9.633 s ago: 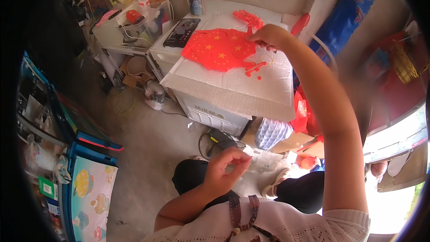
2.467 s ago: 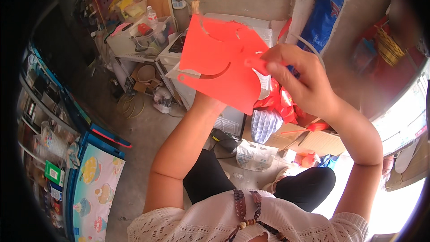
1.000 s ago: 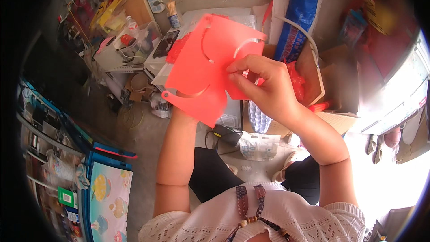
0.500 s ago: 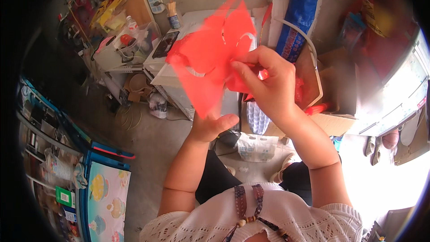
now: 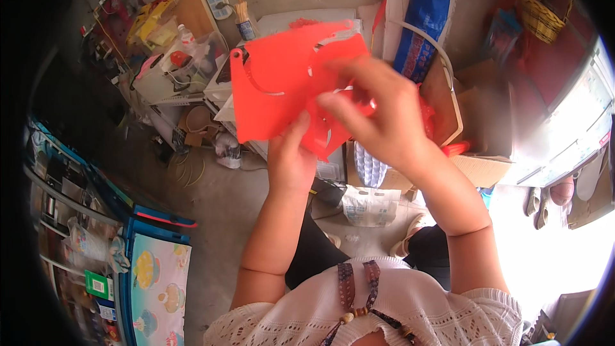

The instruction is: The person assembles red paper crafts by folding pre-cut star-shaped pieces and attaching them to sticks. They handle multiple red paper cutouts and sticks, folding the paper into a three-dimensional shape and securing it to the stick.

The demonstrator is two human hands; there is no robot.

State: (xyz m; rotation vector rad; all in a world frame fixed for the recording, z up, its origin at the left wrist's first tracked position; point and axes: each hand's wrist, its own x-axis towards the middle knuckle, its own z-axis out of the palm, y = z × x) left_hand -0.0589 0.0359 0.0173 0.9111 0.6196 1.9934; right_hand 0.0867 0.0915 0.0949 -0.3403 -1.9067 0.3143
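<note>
Both hands are up in front of the camera working a sheet of red paper (image 5: 275,90) with curved cuts in it. The left hand (image 5: 291,163) is under the sheet's lower edge, thumb pressed up against the paper and the other fingers hidden behind it, so it's pinching the sheet from below. The right hand (image 5: 378,118) comes in from the right side, fingers curled and closed on the paper's right part, where it bunches up a bit; a few fingertips are blurry so I can't tell exactly which ones grip.

The paper is held in the air, tilted, well above a white table (image 5: 282,22), covering most of it from this view. A cup of sticks (image 5: 243,22) sits at the table's far left corner. Left of the table there's a cluttered shelf (image 5: 163,64) with bottles and bags. A blue bag (image 5: 426,13) leans against the wall behind the table, and a wicker basket (image 5: 541,16) hangs at upper right. A white plastic bag (image 5: 365,205) lies on the floor near the knees.
</note>
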